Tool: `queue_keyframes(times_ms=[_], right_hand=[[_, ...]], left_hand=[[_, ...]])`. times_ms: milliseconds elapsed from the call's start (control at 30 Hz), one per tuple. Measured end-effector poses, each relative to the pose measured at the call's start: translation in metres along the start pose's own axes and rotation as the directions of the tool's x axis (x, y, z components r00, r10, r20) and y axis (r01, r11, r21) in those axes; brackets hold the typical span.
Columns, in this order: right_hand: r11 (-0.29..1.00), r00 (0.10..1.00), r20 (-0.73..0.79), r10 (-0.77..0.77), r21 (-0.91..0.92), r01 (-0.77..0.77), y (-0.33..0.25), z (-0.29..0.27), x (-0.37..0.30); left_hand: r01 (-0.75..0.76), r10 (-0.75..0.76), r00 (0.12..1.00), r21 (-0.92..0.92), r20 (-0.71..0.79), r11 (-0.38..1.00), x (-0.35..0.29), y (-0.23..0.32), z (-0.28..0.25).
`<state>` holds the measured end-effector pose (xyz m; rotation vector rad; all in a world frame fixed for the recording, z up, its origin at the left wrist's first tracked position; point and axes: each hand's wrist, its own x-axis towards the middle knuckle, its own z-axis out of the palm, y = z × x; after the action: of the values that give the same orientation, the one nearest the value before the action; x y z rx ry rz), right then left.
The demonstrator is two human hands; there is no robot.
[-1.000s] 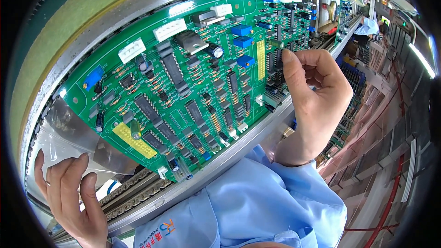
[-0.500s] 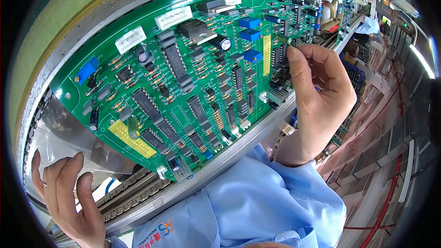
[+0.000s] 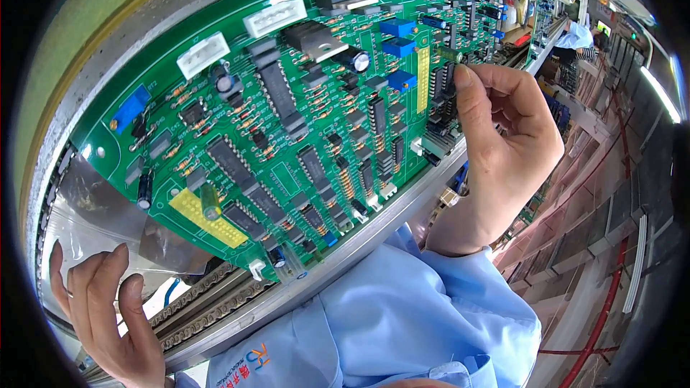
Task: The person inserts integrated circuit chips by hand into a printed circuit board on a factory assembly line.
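One green circuit board (image 3: 287, 122) lies tilted on a metal-edged conveyor rail (image 3: 374, 233), filling most of the view. The person's right hand (image 3: 503, 151) is at the board's right edge, fingers curled inward, the thumb (image 3: 471, 100) and forefinger pinched together on a small dark part (image 3: 449, 54) held just above the board's surface near a yellow strip (image 3: 423, 79); whether the part's legs touch the board cannot be told. The left hand (image 3: 108, 316) is at the lower left, well apart from the right, its fingers loosely spread and upright, resting against a clear plastic sheet (image 3: 93, 208) that lies under the board's left end; it grips nothing. On the board, counted: two white plug sockets (image 3: 205, 54) along the upper edge, three blue square blocks (image 3: 397, 27) in the upper middle, one blue block (image 3: 131, 108) at the far left, and two yellow strips, the second (image 3: 205, 217) at the lower left. Many long black chips (image 3: 277, 93) stand in rows; their number is too great to count surely. The person wears a light blue sleeve (image 3: 402, 316). A chain track (image 3: 208, 302) runs below the rail.
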<state>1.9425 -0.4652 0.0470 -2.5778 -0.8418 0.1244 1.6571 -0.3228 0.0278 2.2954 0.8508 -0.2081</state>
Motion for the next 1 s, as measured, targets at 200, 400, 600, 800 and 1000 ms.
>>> queue_keyframes(times_ms=[200, 400, 600, 800, 1000], right_hand=[[0.999, 0.998, 0.054, 0.029, 0.018, -0.03, 0.003, -0.008, 0.008], [0.999, 0.99, 0.138, 0.033, 0.028, -0.037, 0.006, -0.013, 0.013], [0.996, 0.988, 0.147, 0.052, 0.07, -0.063, 0.006, -0.01, 0.01], [0.996, 0.993, 0.101, 0.064, 0.056, -0.07, 0.002, -0.009, 0.005], [0.995, 0.992, 0.099, 0.078, 0.055, -0.084, 0.001, -0.007, 0.006]], left_hand=[[0.004, -0.004, 1.0, 0.014, 0.027, 1.0, 0.002, -0.002, 0.002], [0.004, -0.005, 1.0, 0.035, 0.028, 0.999, -0.002, -0.004, 0.001], [-0.02, 0.019, 1.0, 0.077, 0.014, 0.997, 0.003, -0.004, 0.004], [-0.007, 0.007, 1.0, 0.033, 0.014, 0.999, -0.001, -0.005, 0.002], [-0.01, 0.01, 1.0, 0.037, 0.009, 0.999, -0.001, -0.006, 0.002]])
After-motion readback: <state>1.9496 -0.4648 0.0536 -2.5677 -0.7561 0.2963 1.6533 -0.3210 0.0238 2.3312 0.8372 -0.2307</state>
